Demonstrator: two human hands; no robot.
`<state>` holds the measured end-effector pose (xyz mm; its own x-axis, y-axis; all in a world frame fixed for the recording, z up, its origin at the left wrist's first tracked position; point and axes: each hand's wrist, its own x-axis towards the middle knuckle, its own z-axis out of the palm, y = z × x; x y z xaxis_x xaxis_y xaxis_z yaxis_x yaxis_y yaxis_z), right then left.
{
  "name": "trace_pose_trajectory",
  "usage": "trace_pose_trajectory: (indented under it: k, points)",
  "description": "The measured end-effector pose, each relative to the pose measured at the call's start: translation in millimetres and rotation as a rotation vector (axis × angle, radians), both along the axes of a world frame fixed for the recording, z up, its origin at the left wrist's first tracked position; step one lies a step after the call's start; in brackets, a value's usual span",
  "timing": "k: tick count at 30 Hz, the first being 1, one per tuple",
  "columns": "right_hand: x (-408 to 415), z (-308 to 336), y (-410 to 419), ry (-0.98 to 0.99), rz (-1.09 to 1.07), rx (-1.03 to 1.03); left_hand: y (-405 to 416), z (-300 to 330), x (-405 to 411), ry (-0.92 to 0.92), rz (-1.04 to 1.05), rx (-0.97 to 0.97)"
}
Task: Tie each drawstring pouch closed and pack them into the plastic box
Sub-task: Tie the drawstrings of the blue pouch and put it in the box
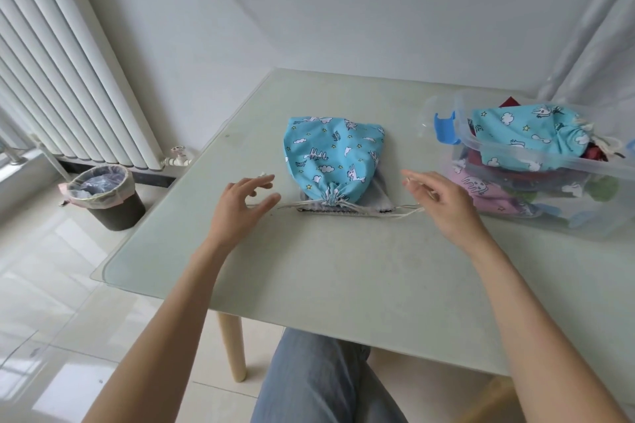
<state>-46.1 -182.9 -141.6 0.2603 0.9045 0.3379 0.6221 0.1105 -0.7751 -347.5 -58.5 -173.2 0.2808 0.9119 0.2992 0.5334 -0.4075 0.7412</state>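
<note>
A blue cloud-print drawstring pouch [335, 158] lies on the table, its gathered mouth toward me, on top of a grey pouch [379, 197]. Pale cords [385, 209] run out left and right from the gathered mouth. My left hand [240, 206] hovers left of the pouch with fingers spread, a cord end near its fingertips. My right hand [436, 203] hovers on the right side, fingers relaxed, above the other cord ends. The clear plastic box [598, 170] stands at the right with another blue pouch [525, 141] on top of pink and red pouches.
The glass-topped table [343, 271] has its left edge near my left arm. A lined waste bin [106, 196] stands on the floor at left below a white radiator [68, 72]. The box's blue latch [445, 130] faces the pouch.
</note>
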Motion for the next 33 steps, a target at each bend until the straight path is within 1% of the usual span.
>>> trace_pose_trajectory:
  k: [2, 4, 8, 11, 13, 16, 19, 21, 23, 26, 29, 31, 33]
  points:
    - [-10, 10, 11, 0.062, 0.014, 0.036, -8, 10, 6, -0.177, -0.043, -0.066]
    - [-27, 18, 25, 0.116, 0.058, 0.044, -16, 23, 13, -0.31, -0.085, -0.123]
    - [-68, 32, 59, 0.146, 0.217, -0.041, -21, 54, 25, -0.444, -0.172, -0.152]
    - [-97, 37, 82, 0.196, 0.326, -0.169, -16, 74, 28, -0.435, -0.274, -0.207]
    - [-113, 36, 92, 0.18, 0.379, -0.228, -11, 82, 29, -0.427, -0.315, -0.245]
    - [-129, 36, 103, 0.171, 0.385, -0.186, 2, 89, 30, -0.389, -0.343, -0.239]
    - [-125, 40, 108, 0.261, 0.34, -0.14, 18, 93, 29, -0.341, -0.309, -0.208]
    - [-114, 42, 111, 0.353, 0.324, -0.156, 30, 91, 30, -0.363, -0.27, -0.243]
    - [-102, 45, 110, 0.396, 0.299, -0.15, 36, 85, 33, -0.371, -0.249, -0.293]
    - [-88, 43, 110, 0.463, 0.257, -0.131, 38, 73, 39, -0.328, -0.298, -0.363]
    - [-78, 38, 113, 0.454, 0.238, -0.159, 36, 63, 50, -0.286, -0.354, -0.385]
    - [-72, 37, 117, 0.432, 0.26, -0.164, 36, 57, 60, -0.259, -0.33, -0.339]
    - [-68, 38, 120, 0.463, 0.286, -0.141, 39, 54, 67, -0.269, -0.286, -0.328]
